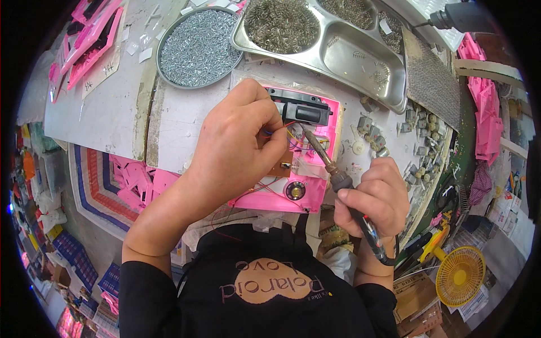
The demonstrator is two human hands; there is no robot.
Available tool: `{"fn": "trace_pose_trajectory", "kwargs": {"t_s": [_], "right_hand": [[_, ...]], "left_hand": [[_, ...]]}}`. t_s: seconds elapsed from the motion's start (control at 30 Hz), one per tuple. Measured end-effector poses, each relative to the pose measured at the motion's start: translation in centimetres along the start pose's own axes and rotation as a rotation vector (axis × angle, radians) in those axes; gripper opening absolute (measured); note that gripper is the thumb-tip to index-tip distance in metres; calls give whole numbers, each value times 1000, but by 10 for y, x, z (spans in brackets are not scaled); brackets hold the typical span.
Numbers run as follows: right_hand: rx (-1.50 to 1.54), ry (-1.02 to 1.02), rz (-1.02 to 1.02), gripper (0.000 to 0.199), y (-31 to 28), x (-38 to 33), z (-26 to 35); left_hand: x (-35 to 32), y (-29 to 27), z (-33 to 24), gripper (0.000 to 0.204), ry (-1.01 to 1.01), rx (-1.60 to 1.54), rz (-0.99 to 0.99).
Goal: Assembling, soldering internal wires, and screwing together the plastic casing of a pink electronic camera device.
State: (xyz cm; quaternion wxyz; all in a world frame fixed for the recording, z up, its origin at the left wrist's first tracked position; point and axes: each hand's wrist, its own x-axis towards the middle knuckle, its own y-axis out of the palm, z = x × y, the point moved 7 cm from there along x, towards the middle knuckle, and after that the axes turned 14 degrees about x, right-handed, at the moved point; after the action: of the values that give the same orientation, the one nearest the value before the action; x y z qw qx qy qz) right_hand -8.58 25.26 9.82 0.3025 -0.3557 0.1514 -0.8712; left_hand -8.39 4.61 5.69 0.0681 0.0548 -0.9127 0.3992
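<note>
A pink plastic housing (pixel 313 201) lies open on the bench in front of me, with a black plastic module (pixel 307 114) along its far side. Inside it are a small round speaker (pixel 295 190), a brown circuit board (pixel 280 168) and several thin coloured wires. My left hand (pixel 236 138) reaches over the housing's left part, thumb and forefinger pinching a red wire (pixel 289 123) beside the module. In my right hand (pixel 378 197) is a soldering iron (pixel 340 179), held like a pen. Its tip is close to the wire end; whether they touch I cannot tell.
A round tray (pixel 159 56) of small screws and a metal divided tray (pixel 401 96) with springs stand beyond the housing. Small metal motors (pixel 370 133) lie to the right. A powered screwdriver (pixel 459 17) hangs at the far right; a yellow fan (pixel 461 276) stands lower right.
</note>
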Motion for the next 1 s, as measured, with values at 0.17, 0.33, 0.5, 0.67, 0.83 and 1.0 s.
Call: {"fn": "trace_pose_trajectory", "kwargs": {"t_s": [0.17,0.33,0.5,0.67,0.83,1.0], "right_hand": [[57,56,-34,25,-4,3,-1],[103,55,-33,24,-7,7,-4],[105,39,-7,27,-8,10,-10],[102,49,0,28,-3,14,-12],[93,47,-11,30,-1,15,-14],[77,30,-1,31,-1,14,-15]], "left_hand": [[0,0,0,9,-30,-11,6],[1,1,-1,9,0,16,2],[0,1,-1,10,-12,31,5],[1,2,-1,12,-17,24,-1],[0,2,0,12,-9,31,-10],[0,4,0,12,-5,13,-26]]}}
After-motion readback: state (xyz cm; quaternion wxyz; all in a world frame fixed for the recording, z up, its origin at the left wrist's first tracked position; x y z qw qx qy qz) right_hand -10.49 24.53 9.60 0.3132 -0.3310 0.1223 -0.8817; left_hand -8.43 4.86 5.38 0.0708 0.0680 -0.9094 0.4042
